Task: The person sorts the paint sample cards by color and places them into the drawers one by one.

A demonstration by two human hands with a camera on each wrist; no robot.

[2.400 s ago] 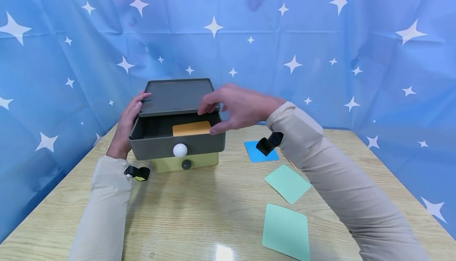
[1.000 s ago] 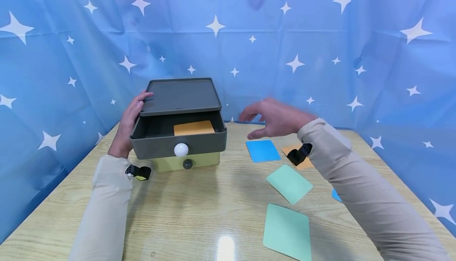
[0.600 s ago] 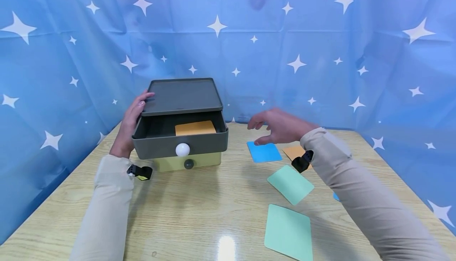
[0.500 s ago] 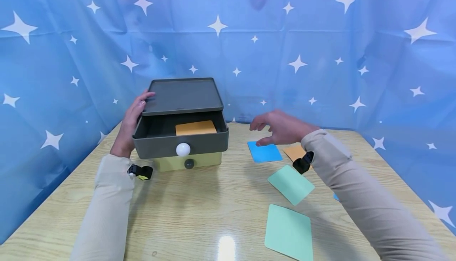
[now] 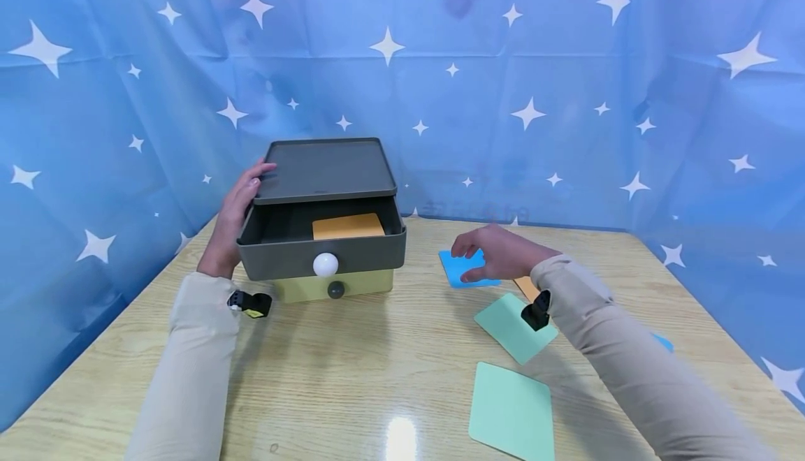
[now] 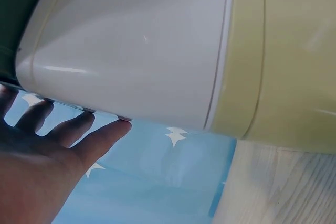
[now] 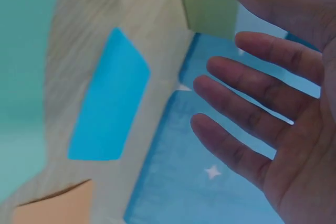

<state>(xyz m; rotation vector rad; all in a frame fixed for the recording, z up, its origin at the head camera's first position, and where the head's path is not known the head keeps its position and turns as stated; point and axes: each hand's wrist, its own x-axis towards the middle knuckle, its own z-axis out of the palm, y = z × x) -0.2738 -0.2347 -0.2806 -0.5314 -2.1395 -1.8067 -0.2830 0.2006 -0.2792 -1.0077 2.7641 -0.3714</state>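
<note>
My left hand (image 5: 233,213) rests against the left side of a small drawer box (image 5: 327,171), its fingertips at the top edge. In the left wrist view the fingers (image 6: 107,137) touch the box's side. The dark grey upper drawer (image 5: 270,260) with a white knob (image 5: 325,265) is pulled out, and an orange card (image 5: 349,227) lies in it. My right hand (image 5: 499,255) hovers over a blue card (image 5: 449,265) with fingers apart and nothing in them. In the right wrist view that blue card (image 7: 110,98) lies flat on the table, clear of the fingers.
Two mint-green cards lie at right: a nearer one (image 5: 511,412) and a farther one (image 5: 509,321). Another orange card (image 5: 527,288) and a second blue card (image 5: 663,341) are partly hidden by the right arm. A yellow-green lower drawer (image 5: 371,282) has a dark knob (image 5: 336,289). A starry curtain (image 5: 440,28) hangs behind.
My right hand has left the open drawer, moving right and then down over the blue card. The orange card stays in the drawer. My left hand keeps its place on the box.
</note>
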